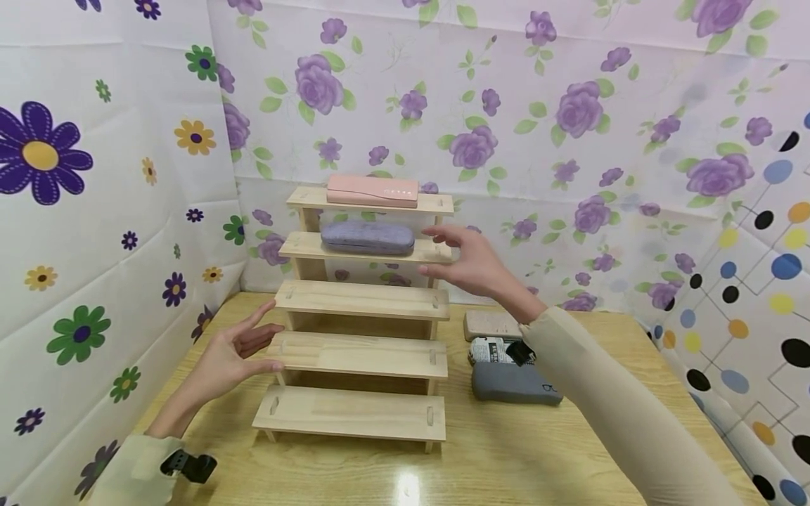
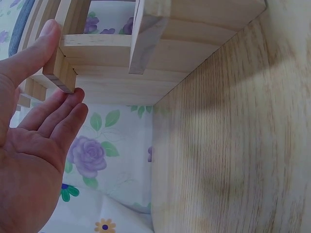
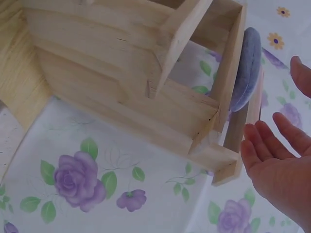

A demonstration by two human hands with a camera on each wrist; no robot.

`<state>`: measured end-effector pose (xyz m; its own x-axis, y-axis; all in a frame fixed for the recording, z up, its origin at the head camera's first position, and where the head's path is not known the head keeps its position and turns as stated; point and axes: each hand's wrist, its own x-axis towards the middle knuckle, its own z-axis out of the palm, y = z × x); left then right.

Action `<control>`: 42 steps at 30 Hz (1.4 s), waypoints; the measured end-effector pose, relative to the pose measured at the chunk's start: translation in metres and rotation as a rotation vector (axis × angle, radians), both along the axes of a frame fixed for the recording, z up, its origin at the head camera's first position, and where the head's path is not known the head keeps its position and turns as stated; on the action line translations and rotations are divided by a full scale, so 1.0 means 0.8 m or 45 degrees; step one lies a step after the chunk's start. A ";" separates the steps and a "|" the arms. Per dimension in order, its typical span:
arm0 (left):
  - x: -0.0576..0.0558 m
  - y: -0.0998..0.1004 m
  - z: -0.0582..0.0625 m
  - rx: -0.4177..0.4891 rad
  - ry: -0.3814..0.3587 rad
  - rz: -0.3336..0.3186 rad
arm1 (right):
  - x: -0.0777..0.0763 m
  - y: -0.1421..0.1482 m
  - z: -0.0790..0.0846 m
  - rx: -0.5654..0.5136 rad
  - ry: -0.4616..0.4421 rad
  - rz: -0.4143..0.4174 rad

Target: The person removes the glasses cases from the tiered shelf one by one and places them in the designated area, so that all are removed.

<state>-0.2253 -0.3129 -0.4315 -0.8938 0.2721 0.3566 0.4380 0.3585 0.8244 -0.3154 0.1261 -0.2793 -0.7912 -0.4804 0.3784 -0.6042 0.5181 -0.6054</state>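
Note:
A stepped wooden rack (image 1: 354, 411) with several shelves stands on the table. On its second shelf from the top lies a fuzzy blue-purple glasses case (image 1: 368, 237). My right hand (image 1: 471, 263) is at the right end of that shelf, thumb and fingers spread apart, just beside the case and holding nothing. A pink case (image 1: 373, 191) lies on the top shelf. My left hand (image 1: 230, 358) is at the rack's left side by the second shelf from the bottom, its thumb at the shelf's edge in the left wrist view and its fingers loosely extended.
Right of the rack, on the wood-grain table (image 1: 506, 450), lie a dark grey glasses case (image 1: 515, 384), a black-and-white printed case (image 1: 490, 350) and a beige case (image 1: 490, 325). Flower-patterned cloth (image 1: 392, 77) hangs behind, and more patterned cloth stands at both sides.

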 end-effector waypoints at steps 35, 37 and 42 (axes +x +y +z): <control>-0.002 -0.001 0.000 0.012 -0.005 -0.005 | -0.066 -0.066 0.006 0.019 -0.139 -0.017; -0.002 0.000 0.000 0.010 -0.004 -0.003 | -0.064 -0.062 0.007 0.016 -0.146 -0.020; 0.000 0.000 0.001 0.001 -0.009 0.006 | -0.063 -0.052 0.007 -0.024 -0.182 0.002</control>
<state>-0.2255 -0.3130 -0.4310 -0.8976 0.2674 0.3503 0.4303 0.3602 0.8277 -0.3654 0.0847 -0.2740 -0.8370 -0.4755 0.2706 -0.5116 0.5049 -0.6952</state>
